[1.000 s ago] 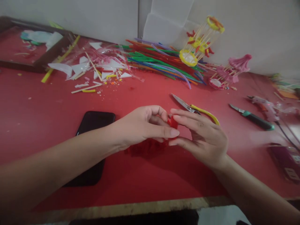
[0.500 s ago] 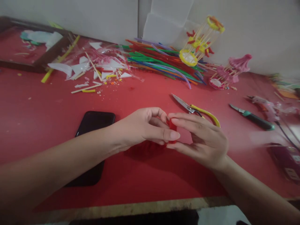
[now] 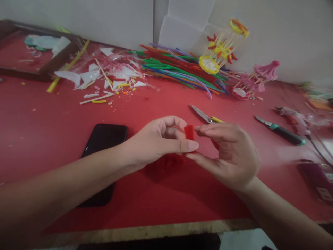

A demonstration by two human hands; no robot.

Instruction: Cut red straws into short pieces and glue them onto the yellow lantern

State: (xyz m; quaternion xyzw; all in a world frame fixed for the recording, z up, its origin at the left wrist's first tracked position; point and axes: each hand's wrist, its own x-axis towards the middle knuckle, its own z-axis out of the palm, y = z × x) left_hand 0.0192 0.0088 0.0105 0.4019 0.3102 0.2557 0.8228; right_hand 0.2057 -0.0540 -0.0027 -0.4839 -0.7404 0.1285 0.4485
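At the far left of the red bench [image 3: 156, 201] lies a dark-edged tray [image 3: 22, 73], then a litter of white scraps [image 3: 127, 72], with a black phone [image 3: 105, 139] nearer, partly under the left forearm. In the near middle, the left hand [image 3: 162, 139] pinches a small red piece [image 3: 189, 131] between thumb and fingers, while the right hand [image 3: 232, 151] arches open just to its right, thumb apart from fingers; whether that thumb touches the piece I cannot tell. Scissors [image 3: 201, 113] lie just beyond, and farther right a knife [image 3: 286, 133] and a glue gun [image 3: 295, 119].
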